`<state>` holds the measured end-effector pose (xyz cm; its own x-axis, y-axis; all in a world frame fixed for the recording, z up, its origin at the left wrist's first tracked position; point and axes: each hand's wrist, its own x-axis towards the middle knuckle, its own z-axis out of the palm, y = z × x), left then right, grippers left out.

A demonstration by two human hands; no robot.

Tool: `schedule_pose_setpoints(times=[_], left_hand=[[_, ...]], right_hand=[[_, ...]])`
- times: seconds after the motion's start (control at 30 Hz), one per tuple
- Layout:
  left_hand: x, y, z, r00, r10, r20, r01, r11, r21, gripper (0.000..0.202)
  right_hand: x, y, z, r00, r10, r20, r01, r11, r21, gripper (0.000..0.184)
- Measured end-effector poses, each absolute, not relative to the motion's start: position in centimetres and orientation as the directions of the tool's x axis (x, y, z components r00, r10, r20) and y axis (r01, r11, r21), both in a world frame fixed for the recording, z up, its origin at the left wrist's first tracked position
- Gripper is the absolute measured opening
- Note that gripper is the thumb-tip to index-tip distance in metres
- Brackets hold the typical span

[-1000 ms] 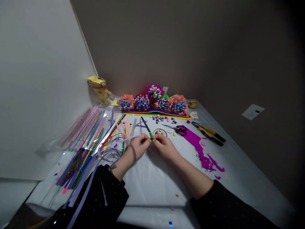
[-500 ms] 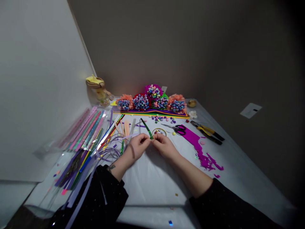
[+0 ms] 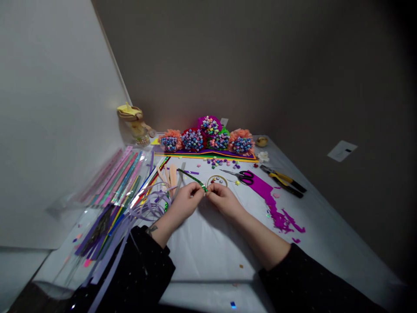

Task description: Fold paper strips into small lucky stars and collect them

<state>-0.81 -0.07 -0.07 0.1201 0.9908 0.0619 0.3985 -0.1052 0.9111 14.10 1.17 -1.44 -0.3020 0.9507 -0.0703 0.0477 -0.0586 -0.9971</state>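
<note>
A shiny green paper strip (image 3: 192, 178) is pinched at its near end between both hands, its free end pointing away to the upper left. My left hand (image 3: 187, 200) grips it with closed fingertips, and my right hand (image 3: 225, 201) meets it there, also closed. The fingers hide the folded end. Just beyond the fingertips lies a round ring or shallow dish (image 3: 217, 180) with small shiny stars in it. Lilac paper strips (image 3: 150, 206) curl beside my left wrist. Black-handled scissors (image 3: 243, 176) rest past my right hand.
Bundles of small folded stars in crepe paper (image 3: 193, 140) stand on coloured sheets (image 3: 208, 154) at the back. Loose stars (image 3: 221, 163) lie before them. Pliers (image 3: 283, 180) and torn magenta paper (image 3: 260, 184) are at right. Packaged strips (image 3: 120, 174) cover the left side.
The green strip's free end has swung to the left and lower. Both hands keep nearly the same place, still pinching the strip. The lilac curls have shifted slightly.
</note>
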Motion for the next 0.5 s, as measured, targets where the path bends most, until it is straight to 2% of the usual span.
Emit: schedule_pose_setpoints(times=[0.2, 0.37, 0.5], left_hand=[[-1.01, -0.16, 0.28, 0.133, 0.988, 0.082, 0.413, -0.13, 0.901, 0.015], [-0.85, -0.23, 0.38, 0.143, 0.985, 0.093, 0.448, -0.149, 0.882, 0.014], [-0.84, -0.19, 0.39, 0.151, 0.986, 0.072, 0.441, -0.132, 0.888, 0.014]], right_hand=[[14.06, 0.95, -1.0, -0.33, 0.933, -0.14, -0.043, -0.163, -0.986, 0.015], [14.13, 1.06, -1.13, -0.31, 0.948, -0.074, 0.019, -0.072, -0.997, 0.016], [14.18, 1.1, -1.21, -0.298, 0.951, -0.088, 0.013, -0.088, -0.996, 0.013]])
